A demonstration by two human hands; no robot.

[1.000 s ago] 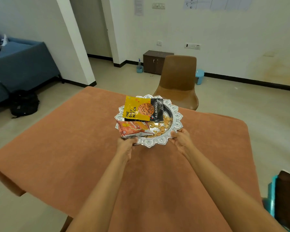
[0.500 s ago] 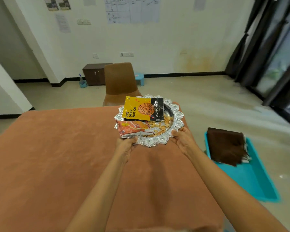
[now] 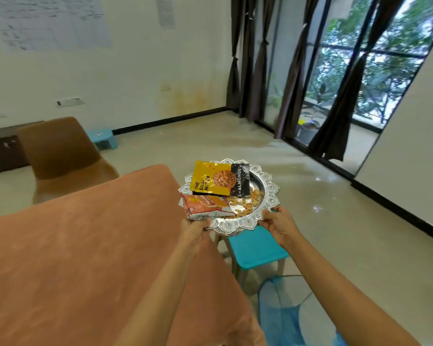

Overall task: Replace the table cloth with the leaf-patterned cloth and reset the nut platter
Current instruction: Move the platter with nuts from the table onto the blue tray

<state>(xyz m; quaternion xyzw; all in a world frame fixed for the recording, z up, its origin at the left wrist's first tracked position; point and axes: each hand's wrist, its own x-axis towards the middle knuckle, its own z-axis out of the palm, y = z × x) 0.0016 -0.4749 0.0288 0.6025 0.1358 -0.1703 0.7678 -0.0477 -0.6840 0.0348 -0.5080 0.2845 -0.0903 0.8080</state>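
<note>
A silver scalloped nut platter [image 3: 269,193] hangs in the air past the table's right edge, above a turquoise stool [image 3: 255,250]. My left hand [image 3: 195,231] grips its near-left rim and my right hand [image 3: 279,224] grips its near-right rim. On it lie a yellow-and-black almond pouch [image 3: 219,179], an orange-red snack packet [image 3: 205,206] and loose nuts [image 3: 245,203]. The table wears a plain orange-brown cloth [image 3: 85,258]. No leaf-patterned cloth is in view.
A brown chair [image 3: 60,156] stands behind the table. A blue mesh basket [image 3: 285,310] sits on the floor at lower right. A small blue stool [image 3: 101,137] and a dark cabinet [image 3: 0,148] line the far wall. Curtained glass doors [image 3: 335,83] fill the right.
Both hands have carried the platter to the right, off the table and over the turquoise stool. My view has swung right toward the glass doors.
</note>
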